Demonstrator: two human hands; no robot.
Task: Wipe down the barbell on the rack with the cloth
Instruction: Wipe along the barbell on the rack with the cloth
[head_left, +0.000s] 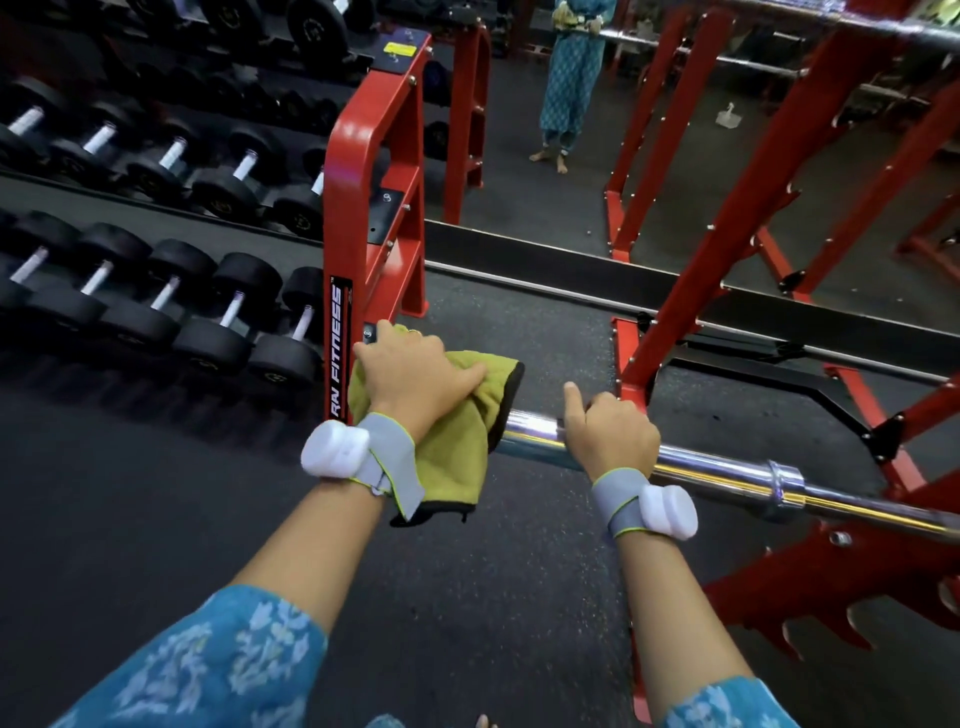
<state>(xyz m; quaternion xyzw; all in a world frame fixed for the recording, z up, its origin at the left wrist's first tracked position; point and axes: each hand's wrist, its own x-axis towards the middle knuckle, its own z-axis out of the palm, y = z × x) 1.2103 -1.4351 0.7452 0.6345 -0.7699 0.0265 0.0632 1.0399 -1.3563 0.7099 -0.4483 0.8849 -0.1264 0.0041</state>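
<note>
On the red steel rack (727, 218), the smooth chrome barbell (717, 467) lies level; the left hand (415, 374) clamps a soft green cloth (457, 436) over its end, while the right hand (613, 436) wraps the bare sleeve, forefinger raised.

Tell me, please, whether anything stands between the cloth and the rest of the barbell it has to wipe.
Yes. The right hand grips the barbell directly beside the cloth, which the left hand holds over the bar's end. Nothing else visible blocks the bar.
</note>
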